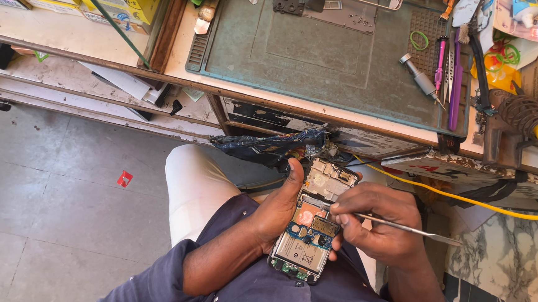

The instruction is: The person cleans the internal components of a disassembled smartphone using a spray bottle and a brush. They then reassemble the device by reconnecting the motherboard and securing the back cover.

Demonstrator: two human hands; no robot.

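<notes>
The opened phone [312, 221], its back cover off and its circuit board and silvery battery laid bare, sits over the person's lap, below the front edge of the tabletop [235, 95]. Its long axis runs nearly up and down in the head view, leaning a little to the right at the top, so that the upper end points toward the tabletop and the battery end points back toward the person's body. The left hand [281, 211] cradles it from the left side, fingers wrapped shut around its edge, with the thumb stretched along the frame near the top. The right hand [380, 223] has its fingers pinched closed on a thin metal pry tool [401, 226], which lies almost level, its tip touching the middle of the board and its flat tail sticking out to the right. On the tabletop lies a worn teal work mat [315, 51], with a grey phone frame [328, 5] at its far edge and a screwdriver [421, 79], pink and purple tools [448, 68] and green rubber bands [419, 40] along its right side. A yellow cable [465, 197] runs off to the right. Grey floor tiles [60, 213] lie to the left, with a small red scrap [124, 178] on them, and marbled stone [511, 259] shows at the lower right.
</notes>
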